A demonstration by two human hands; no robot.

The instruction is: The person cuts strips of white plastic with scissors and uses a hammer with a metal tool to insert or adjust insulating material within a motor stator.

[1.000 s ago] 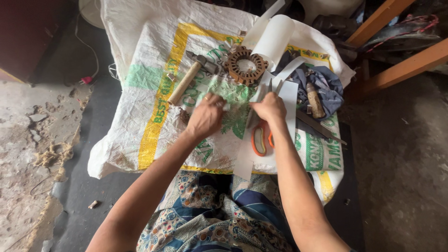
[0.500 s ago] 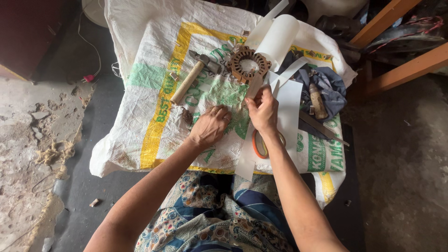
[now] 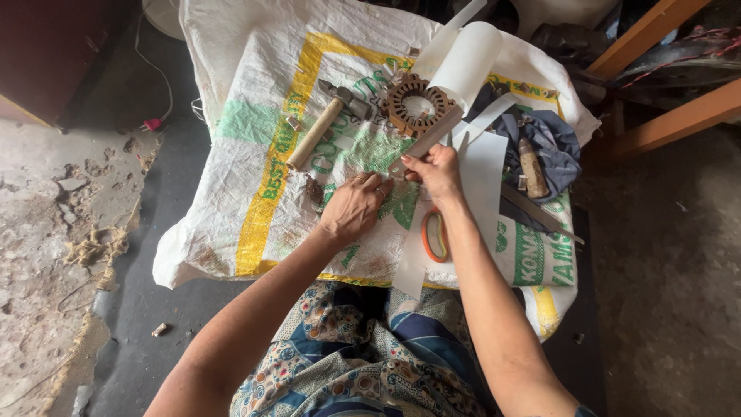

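Observation:
My right hand (image 3: pixel 437 171) grips the near end of a flat grey strip (image 3: pixel 429 137) that slants up toward a brown ring-shaped motor stator (image 3: pixel 417 105). My left hand (image 3: pixel 355 205) lies palm down on the white woven sack (image 3: pixel 255 116), just left of the right hand, with nothing in it. A long white paper sheet (image 3: pixel 483 179) runs under and past my right wrist. Orange-handled scissors (image 3: pixel 435 236) lie beside my right forearm. A hammer with a wooden handle (image 3: pixel 315 136) rests to the left of the stator.
A roll of white paper (image 3: pixel 468 62) stands behind the stator. A blue cloth (image 3: pixel 553 140) at the right carries a wooden-handled tool (image 3: pixel 531 167); a dark blade (image 3: pixel 540 213) lies below it. Wooden bars (image 3: pixel 673 116) cross the upper right. Rough floor (image 3: pixel 62 232) lies at the left.
My right hand has shifted slightly left and closed on the grey strip, which now points at the stator. My left hand has slid a little nearer to me on the sack.

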